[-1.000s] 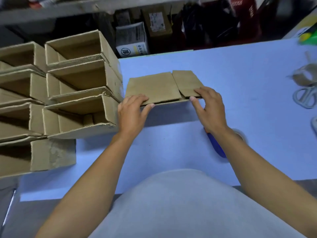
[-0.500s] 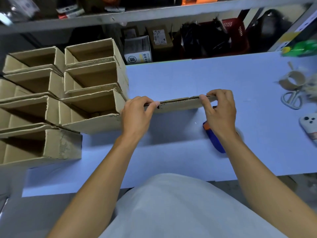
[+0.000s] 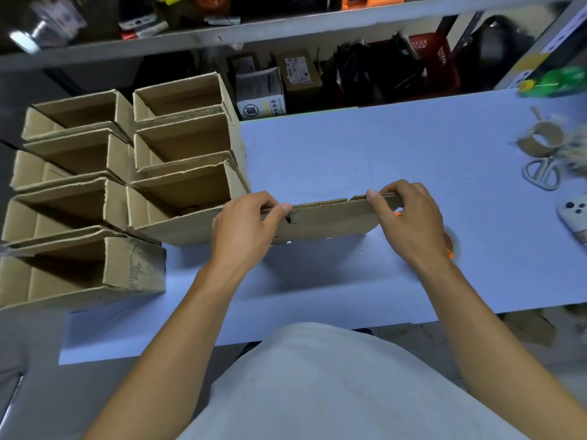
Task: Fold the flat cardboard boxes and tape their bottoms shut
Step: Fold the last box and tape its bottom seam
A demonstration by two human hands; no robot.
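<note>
both hands are holding a flat cardboard box (image 3: pixel 320 219) up on edge over the blue bench (image 3: pixel 365 154).

the left hand (image 3: pixel 244 230) is pinching the top edge near its left end, thumb on the near face and the other fingers (image 3: pixel 270 198) curling over the far side; the right hand (image 3: pixel 409 217) is pinching the same edge near its right end in the same way. the box is standing nearly upright just in front of the person, its lower edge close to the bench, right beside the stack of folded boxes (image 3: pixel 127 173) on the left. it is looking light and thin, stiff along the ribs but likely to bend at the creases, so taking it near the two ends of one panel and pushing inward seems the way to pop it open. gripping too hard is likely to dent the raw edge.
</note>
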